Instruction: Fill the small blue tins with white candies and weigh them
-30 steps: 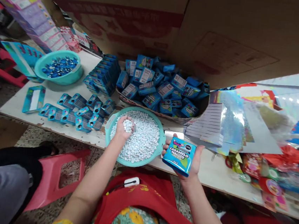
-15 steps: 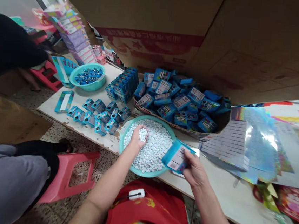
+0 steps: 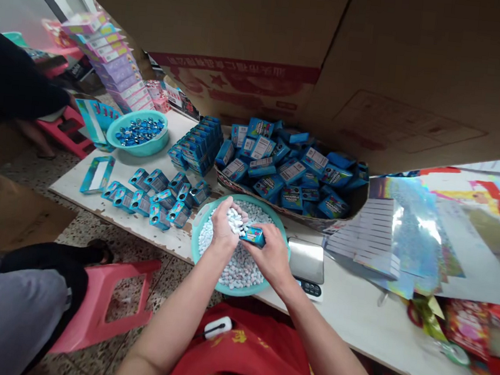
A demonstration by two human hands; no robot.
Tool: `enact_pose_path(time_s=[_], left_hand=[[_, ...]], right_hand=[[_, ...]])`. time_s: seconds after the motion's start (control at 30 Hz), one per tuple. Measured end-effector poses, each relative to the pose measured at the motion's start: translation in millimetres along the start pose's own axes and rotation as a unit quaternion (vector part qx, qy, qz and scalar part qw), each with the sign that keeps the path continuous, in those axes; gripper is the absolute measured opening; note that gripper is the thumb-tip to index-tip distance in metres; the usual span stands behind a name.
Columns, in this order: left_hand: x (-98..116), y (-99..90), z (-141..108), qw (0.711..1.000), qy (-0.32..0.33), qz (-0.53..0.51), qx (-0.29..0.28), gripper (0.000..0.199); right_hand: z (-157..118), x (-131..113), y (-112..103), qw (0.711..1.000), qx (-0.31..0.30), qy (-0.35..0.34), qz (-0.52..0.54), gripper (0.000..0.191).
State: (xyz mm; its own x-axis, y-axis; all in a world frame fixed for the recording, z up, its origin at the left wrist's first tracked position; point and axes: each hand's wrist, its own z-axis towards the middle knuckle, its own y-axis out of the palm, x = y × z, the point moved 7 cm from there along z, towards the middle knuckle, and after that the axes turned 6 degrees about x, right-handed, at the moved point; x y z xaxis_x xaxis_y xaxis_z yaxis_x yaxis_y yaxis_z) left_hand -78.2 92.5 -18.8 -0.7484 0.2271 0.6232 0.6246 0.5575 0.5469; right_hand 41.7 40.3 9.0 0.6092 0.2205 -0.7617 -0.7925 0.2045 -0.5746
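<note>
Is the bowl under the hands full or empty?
Not empty: white pieces spread widely across the bowl. How deep they lie, I cannot tell.

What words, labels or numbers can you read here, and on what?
"CARAMELO MACIZO": heaped blue packets.
Upside-down Chinese characters: large carton; too blurred to quote surely.
Held blue packet, right hand: print too small.
Small blue boxes, stacked pastel boxes: too small.
Scale buttons: markings too small.

Packing workshop: scale (image 3: 306,262), candy basin (image 3: 236,292), stacked blue boxes (image 3: 200,145).
</note>
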Motion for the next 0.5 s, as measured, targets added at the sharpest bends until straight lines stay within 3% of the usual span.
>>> enact_pose_path(time_s=[0.1,0.3,0.5], left_hand=[[4.3,0.3,2.5,0.999,0.048,-0.005,-0.017,0.031],[9.4,11.6,1.7,0.995,0.085,0.022,-0.048,0.03],[15.3,14.1,5.7,0.992,0.117,0.043,-0.036,0.033]], right_hand=[[3.5,-3.8,-4.9,1.0,0.0,-0.002,-0.015,0.028],[10.7,-3.8,-8.0,1.0,0.0,-0.003,-0.02,0.025],[16.7,-0.5,-4.8,1.0,-0.003,0.016,-0.004,0.026]])
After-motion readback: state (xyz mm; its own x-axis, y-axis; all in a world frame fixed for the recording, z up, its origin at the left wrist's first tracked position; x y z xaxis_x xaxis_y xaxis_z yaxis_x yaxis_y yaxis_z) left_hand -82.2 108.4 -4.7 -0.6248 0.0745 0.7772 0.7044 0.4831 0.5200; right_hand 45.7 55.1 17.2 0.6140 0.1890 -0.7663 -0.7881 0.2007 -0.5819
